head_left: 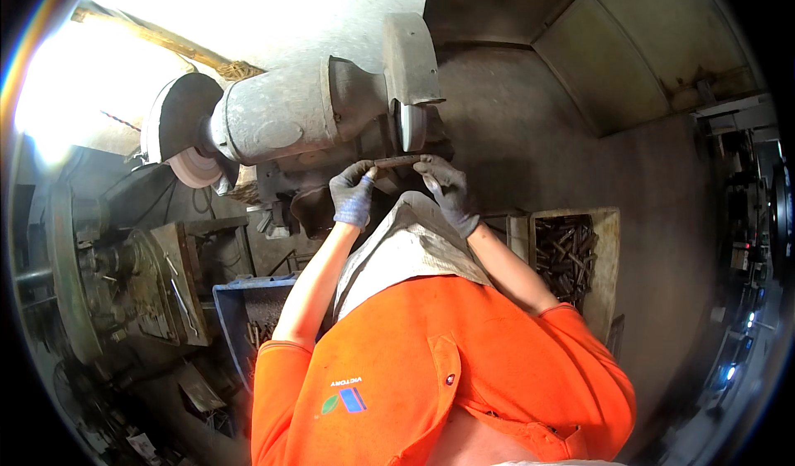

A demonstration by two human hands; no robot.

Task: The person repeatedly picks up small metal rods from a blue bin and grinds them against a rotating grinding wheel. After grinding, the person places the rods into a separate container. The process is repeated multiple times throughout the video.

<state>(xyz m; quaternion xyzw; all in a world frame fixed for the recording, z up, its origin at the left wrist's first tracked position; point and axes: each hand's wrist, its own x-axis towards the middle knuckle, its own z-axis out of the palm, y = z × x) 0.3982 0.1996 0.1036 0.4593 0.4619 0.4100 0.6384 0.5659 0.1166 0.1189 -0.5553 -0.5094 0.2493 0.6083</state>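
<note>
Both my hands wear dark work gloves with blue-grey cuffs. A short, dark metal rod (397, 161) lies roughly level between them. My left hand (354, 191) pinches its left end, and my right hand (445, 188) grips the right end. Just beyond the rod is the right grinding wheel (412, 127) of a grey bench grinder (277, 110), under its metal guard (411, 56). From this view I cannot tell whether the rod touches the wheel. At the grinder's other end sits a second, pale wheel (196, 168).
Right of my body stands a bin (610, 259) full of dark metal pieces (566, 255). On the left is a blue bin (224, 313) with similar pieces low inside. Greasy machinery (132, 276) occupies the far left. Tall metal panels (638, 52) rise at the back right.
</note>
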